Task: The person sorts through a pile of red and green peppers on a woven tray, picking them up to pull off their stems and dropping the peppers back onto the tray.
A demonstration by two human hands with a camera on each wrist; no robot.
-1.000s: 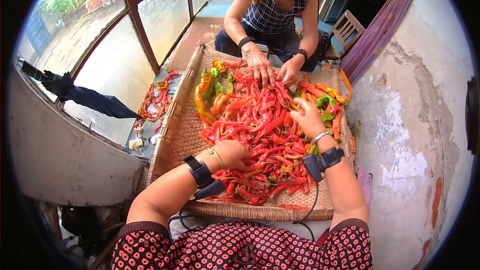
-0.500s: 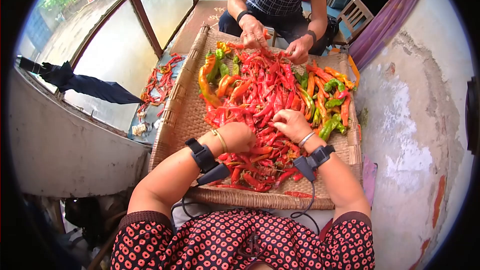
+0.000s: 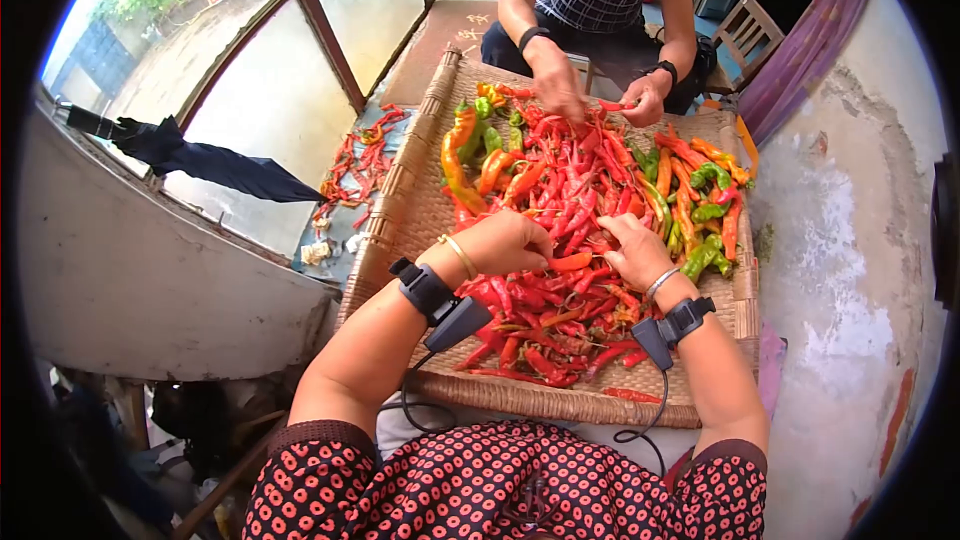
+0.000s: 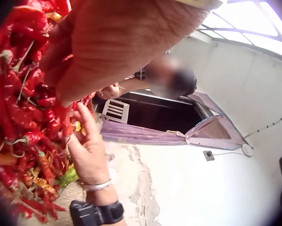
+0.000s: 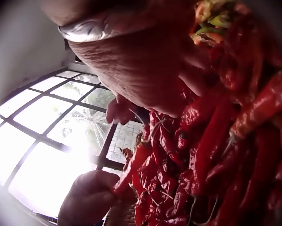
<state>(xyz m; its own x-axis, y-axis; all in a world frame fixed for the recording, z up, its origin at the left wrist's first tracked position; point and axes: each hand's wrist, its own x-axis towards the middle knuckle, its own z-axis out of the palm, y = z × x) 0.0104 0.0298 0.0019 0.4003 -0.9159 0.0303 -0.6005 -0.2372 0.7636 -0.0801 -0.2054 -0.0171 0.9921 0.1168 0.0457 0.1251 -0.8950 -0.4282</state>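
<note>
A small orange-red chili pepper (image 3: 570, 262) points to the right from my left hand (image 3: 505, 243), which pinches its near end between curled fingers and thumb. The pepper's green stem end shows in the right wrist view. Facing it is my right hand (image 3: 640, 252), with thumb and forefinger spread apart beside the stem. Both hands are low over a wide heap of red chili peppers (image 3: 560, 315), many wrinkled and with thin stems. The heap lies on a woven tray (image 3: 408, 195).
Across the tray a person's hands (image 3: 650, 95) handle another red pepper. Green and orange peppers (image 3: 708, 258) lie along the tray's right side, more (image 3: 458, 165) at its far left. Outside the tray are red scraps (image 3: 365, 165), a folded umbrella (image 3: 235, 170) and a wooden chair (image 3: 748, 35).
My right hand has come back from the right of the heap to beside my left. My left hand has moved forward and now shows a pepper. The head view has shifted.
</note>
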